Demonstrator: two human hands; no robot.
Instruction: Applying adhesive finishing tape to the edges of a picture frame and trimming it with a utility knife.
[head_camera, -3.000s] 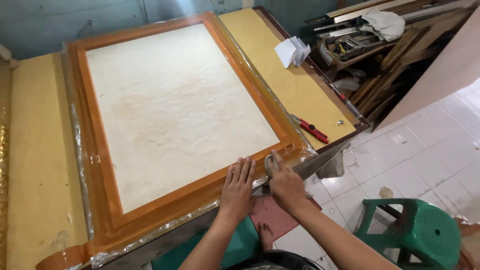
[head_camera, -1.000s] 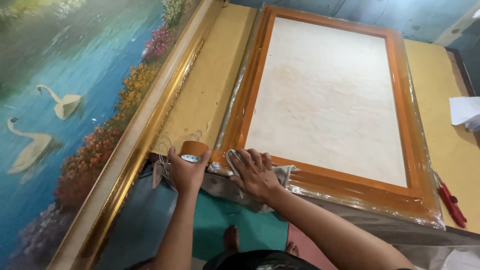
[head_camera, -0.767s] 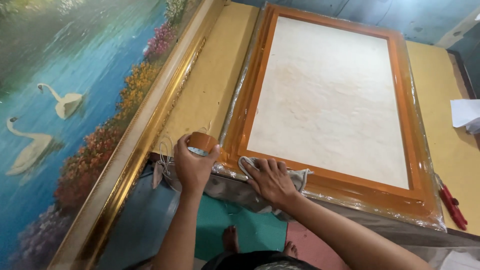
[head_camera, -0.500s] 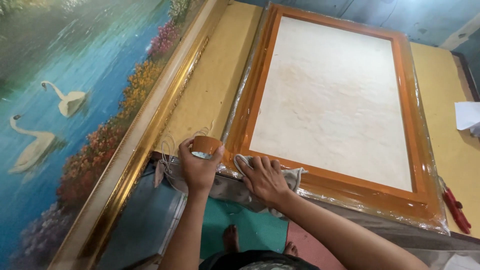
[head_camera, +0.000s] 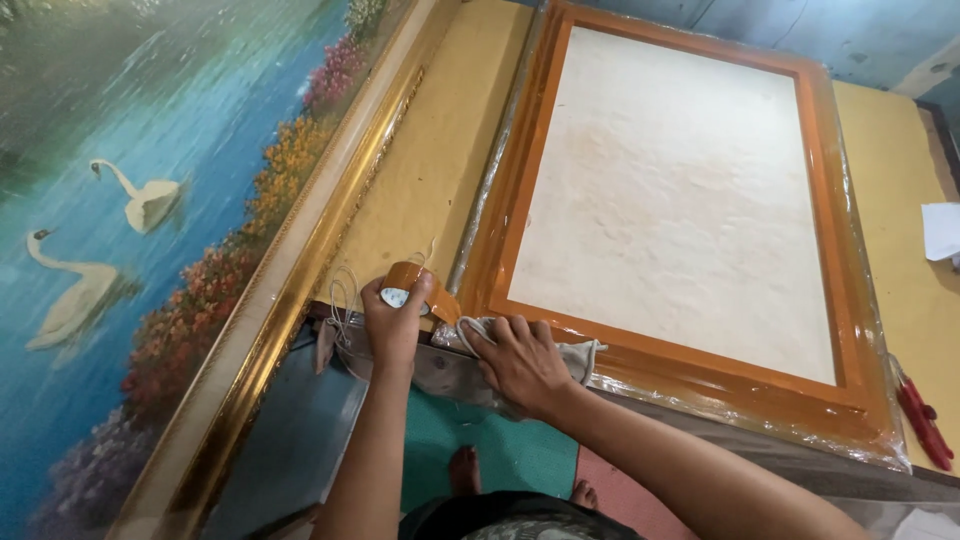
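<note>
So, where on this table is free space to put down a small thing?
The yellow strip between the gold-framed painting and the orange-taped frame is bare, as is the strip right of that frame. The near corner is crowded: left hand with tape roll, right hand.

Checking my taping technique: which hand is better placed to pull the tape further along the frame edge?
Probably the left hand: it already grips the brown tape roll, while the right hand presses flat on the frame corner.

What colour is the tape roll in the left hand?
Brown tape roll, gripped by the left hand; head view.

left: gilt painting frame blocks | right: bare yellow tabletop free past wrapped frame
</note>
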